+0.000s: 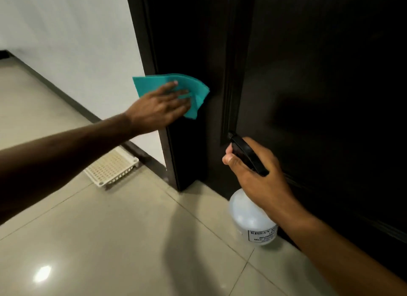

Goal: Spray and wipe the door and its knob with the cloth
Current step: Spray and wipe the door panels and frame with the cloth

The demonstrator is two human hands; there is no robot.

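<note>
A dark brown door (308, 75) fills the right half of the view, with its frame (145, 42) to its left. My left hand (160, 106) presses a teal cloth (198, 90) flat against the door's left edge, fingers straight. My right hand (253, 172) grips the black trigger head of a translucent spray bottle (248, 216), held low in front of the door with the nozzle toward the door panel. No knob shows in this view.
A white wall (77, 42) with a dark skirting runs left of the frame. A white slotted plastic tray (112, 167) lies on the glossy beige tiled floor (110, 240) by the wall.
</note>
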